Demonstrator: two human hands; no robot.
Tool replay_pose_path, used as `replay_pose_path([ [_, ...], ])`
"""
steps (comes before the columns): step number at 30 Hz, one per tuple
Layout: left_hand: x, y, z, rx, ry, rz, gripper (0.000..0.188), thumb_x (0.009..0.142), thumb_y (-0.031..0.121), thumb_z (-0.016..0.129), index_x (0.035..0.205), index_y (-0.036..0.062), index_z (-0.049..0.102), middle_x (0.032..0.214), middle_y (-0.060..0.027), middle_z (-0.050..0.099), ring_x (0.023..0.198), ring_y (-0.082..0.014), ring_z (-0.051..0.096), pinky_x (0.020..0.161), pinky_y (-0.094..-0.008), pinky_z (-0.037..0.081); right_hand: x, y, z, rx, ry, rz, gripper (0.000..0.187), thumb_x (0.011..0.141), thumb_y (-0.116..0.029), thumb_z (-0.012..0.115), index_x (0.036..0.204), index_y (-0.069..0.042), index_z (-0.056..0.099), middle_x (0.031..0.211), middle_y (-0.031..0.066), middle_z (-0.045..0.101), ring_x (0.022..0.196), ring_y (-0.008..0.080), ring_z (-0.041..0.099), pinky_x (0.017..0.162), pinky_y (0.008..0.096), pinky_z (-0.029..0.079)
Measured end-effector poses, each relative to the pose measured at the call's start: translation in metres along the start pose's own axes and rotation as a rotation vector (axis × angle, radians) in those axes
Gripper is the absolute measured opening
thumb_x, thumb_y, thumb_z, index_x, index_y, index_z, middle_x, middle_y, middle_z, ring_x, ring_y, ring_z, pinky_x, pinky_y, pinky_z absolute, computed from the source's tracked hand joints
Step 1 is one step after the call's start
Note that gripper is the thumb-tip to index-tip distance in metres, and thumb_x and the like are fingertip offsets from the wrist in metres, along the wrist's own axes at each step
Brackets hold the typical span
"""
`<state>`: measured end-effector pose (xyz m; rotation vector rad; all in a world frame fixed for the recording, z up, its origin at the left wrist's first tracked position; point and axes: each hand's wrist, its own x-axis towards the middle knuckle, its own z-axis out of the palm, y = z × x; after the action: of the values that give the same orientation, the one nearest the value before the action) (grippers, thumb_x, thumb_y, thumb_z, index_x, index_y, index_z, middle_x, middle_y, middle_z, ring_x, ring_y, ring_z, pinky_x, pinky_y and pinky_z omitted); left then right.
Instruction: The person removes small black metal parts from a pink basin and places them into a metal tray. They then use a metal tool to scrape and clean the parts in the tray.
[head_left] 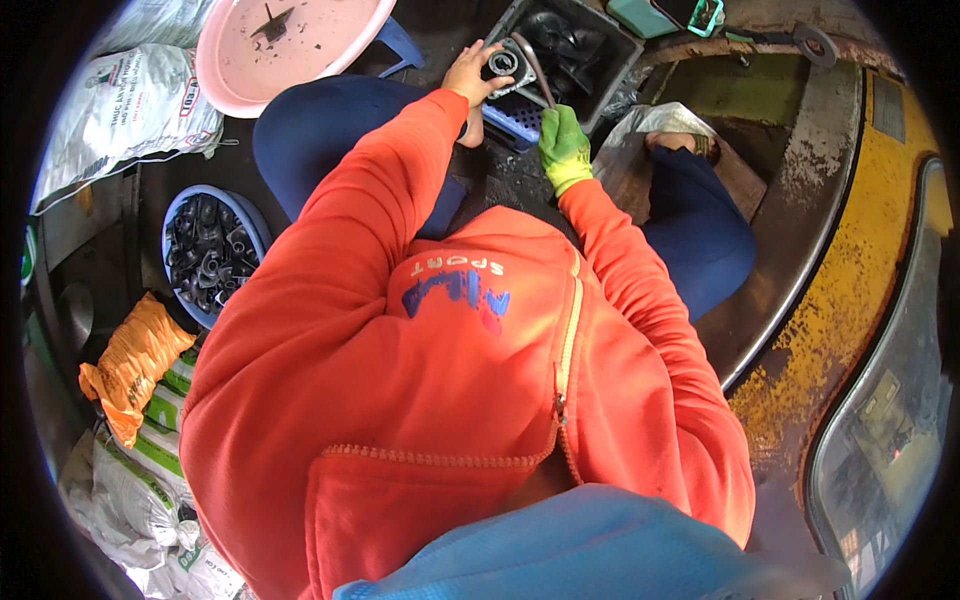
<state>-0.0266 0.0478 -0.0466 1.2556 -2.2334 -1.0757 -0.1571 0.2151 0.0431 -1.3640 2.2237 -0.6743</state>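
My left hand (474, 74), bare, is closed around a small grey part (503, 64) with a round hole, its fingers on the part's edges. My right hand (562, 140), in a green and yellow glove, grips the lower end of a thin curved metal tool (533, 66). The tool's bent upper end reaches beside the grey part; whether they touch I cannot tell. Beneath the part is a blue perforated plastic surface (517, 118). Just beyond my hands stands a dark grey crate (622, 72) holding black moulded parts (560, 40).
A pink basin (215, 60) stands far left, with a blue basin (258, 225) of small black parts nearer. White sacks (130, 110) and an orange bag (137, 362) line the left side. A rusty yellow metal body (800, 350) curves along the right.
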Motion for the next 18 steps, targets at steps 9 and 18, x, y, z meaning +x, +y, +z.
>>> replay_pose_path([
  [9,-0.002,-0.001,-0.001,-0.009,-0.007,0.035,0.070,0.071,0.046,0.074,0.134,0.0290,0.047,0.147,-0.0190,0.031,0.135,-0.0389,0.029,0.110,-0.0420,0.028,0.002,0.005,-0.001,-0.121,-0.108,0.048,0.031,0.096,-0.037,0.039,0.099,-0.009,0.053,0.090,0.0215,0.063,0.083,0.0415,0.060,0.072,0.0494,0.045],
  [18,-0.010,-0.002,0.002,-0.024,0.004,0.051,0.071,0.071,0.047,0.075,0.133,0.0290,0.047,0.147,-0.0172,0.031,0.135,-0.0384,0.030,0.109,-0.0410,0.030,-0.006,0.008,0.001,-0.213,-0.189,0.123,0.031,0.096,-0.037,0.039,0.098,-0.010,0.053,0.087,0.0202,0.063,0.082,0.0423,0.059,0.071,0.0507,0.045],
])
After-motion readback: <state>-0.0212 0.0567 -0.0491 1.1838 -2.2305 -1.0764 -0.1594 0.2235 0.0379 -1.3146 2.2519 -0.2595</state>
